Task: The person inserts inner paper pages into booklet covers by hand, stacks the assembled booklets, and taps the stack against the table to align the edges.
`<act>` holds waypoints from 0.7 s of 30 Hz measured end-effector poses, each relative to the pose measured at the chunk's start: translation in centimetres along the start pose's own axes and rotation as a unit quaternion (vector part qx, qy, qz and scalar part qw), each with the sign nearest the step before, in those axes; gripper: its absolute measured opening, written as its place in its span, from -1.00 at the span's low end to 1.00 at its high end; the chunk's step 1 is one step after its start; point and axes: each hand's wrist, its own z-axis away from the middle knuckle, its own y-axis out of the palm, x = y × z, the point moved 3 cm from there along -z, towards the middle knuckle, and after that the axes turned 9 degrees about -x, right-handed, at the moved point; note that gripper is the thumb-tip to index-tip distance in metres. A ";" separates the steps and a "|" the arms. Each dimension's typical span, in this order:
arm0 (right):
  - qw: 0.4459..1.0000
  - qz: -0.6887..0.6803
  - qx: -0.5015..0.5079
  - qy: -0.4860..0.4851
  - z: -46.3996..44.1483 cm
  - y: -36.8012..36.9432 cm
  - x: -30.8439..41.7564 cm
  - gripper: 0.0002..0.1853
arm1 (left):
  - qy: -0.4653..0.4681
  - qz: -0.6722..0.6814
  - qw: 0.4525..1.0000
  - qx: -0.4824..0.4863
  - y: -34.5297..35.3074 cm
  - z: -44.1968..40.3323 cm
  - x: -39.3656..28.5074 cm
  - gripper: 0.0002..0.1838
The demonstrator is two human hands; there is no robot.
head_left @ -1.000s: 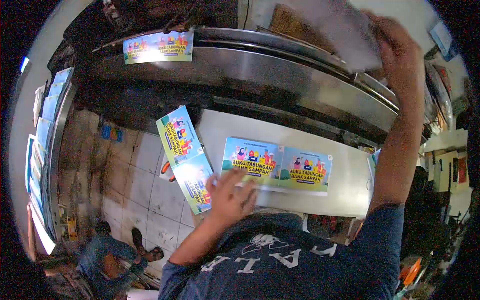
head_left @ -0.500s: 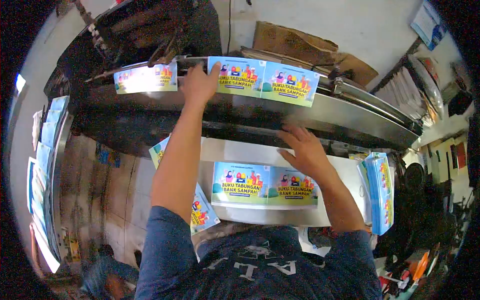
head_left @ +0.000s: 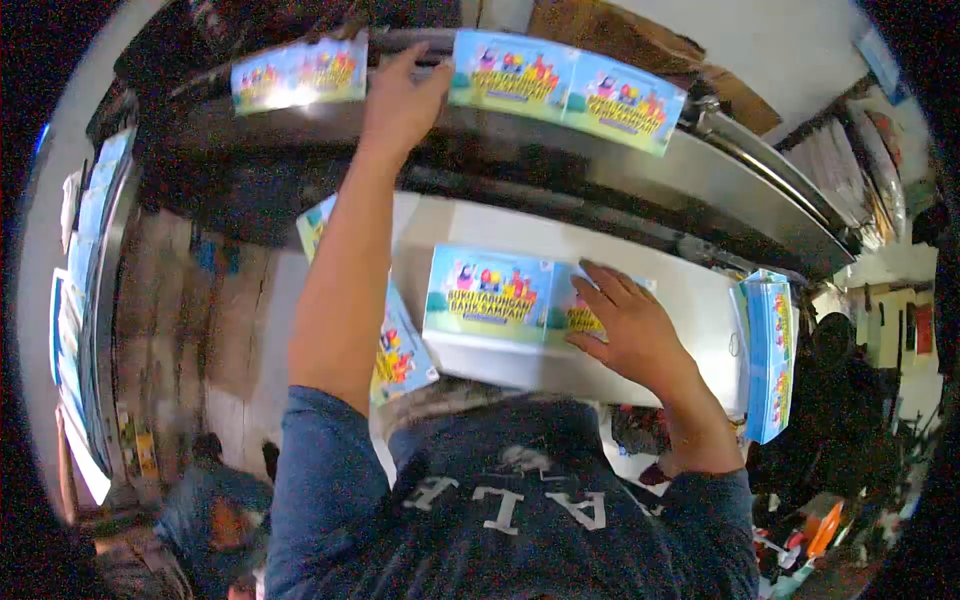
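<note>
1. Upper printed sheet [head_left: 520, 80] is on the metal ledge [head_left: 720, 188], just R of yr L hand [head_left: 398, 110].
2. L fingers: parted, nothing seen pinched btwn them. One tip's right by that sheet's L edge; can't tell if it's touching.
3. R hand [head_left: 635, 325]: fingers loosely extended, no grip seen, palm side hidden. It's over the R half of the lower sheet [head_left: 488, 295], blocking much of that print; contact w/ paper unclear.
4. Lower sheet's on the white board [head_left: 712, 325], w/ bare board above, below & to its R.
5. Angled sheet [head_left: 402, 350], board's L end: middle hidden behind yr L forearm, both ends poke out.
6. Glossy sheet [head_left: 330, 70], L of yr L hand: print partly lost to glare. Narrow gap btwn it & the upper one; yr L hand's there.
7. Sheet stack [head_left: 770, 360] at board's R edge, well apart from yr R fingers.
8. Person [head_left: 215, 520], low L: dim, blurred, hard to make out.
</note>
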 end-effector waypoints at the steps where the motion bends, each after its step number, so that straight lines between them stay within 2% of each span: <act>1: 1.000 -0.011 0.017 -0.006 0.2 0.7 0.6 -0.33 | 0.019 0.008 1.000 -0.016 -2.1 1.8 -0.4 -0.40; 3: 0.998 0.048 0.040 -0.008 0.1 2.0 1.7 -0.30 | 0.060 -0.009 0.998 -0.025 -6.8 5.4 -0.4 -0.45; 4: 0.993 0.071 0.090 -0.004 0.1 2.3 2.1 -0.26 | 0.059 -0.010 0.997 -0.051 -9.1 7.5 -0.3 -0.53; 8: 0.991 0.078 0.107 0.006 1.0 3.0 3.1 -0.24 | -0.097 0.033 0.988 -0.114 -15.9 16.2 5.2 -0.63; 10: 0.995 0.087 0.038 -0.026 1.3 3.4 3.1 -0.26 | -0.130 -0.014 0.980 -0.151 -18.1 20.7 6.1 -0.66; 13: 0.993 0.105 0.045 -0.018 1.2 3.7 3.5 -0.27 | -0.152 -0.016 0.972 -0.179 -19.5 26.7 8.0 -0.70; 15: 0.993 0.109 0.033 -0.019 1.5 4.7 3.4 -0.25 | -0.218 0.000 0.957 -0.191 -20.1 29.8 8.9 -0.73; 16: 0.993 0.112 0.016 -0.019 1.4 5.0 3.3 -0.24 | -0.219 0.001 0.957 -0.193 -20.1 30.9 9.2 -0.73; 18: 0.994 0.100 0.035 -0.013 1.4 4.4 3.0 -0.26 | -0.259 -0.010 0.934 -0.245 -20.0 32.2 10.1 -0.71; 20: 0.995 0.081 0.046 -0.024 0.0 3.4 2.5 -0.27 | -0.257 -0.006 0.928 -0.270 -19.8 31.8 11.1 -0.70; 21: 0.995 0.046 0.084 -0.022 -1.0 2.5 2.0 -0.29 | -0.259 -0.001 0.923 -0.284 -19.7 30.9 10.8 -0.68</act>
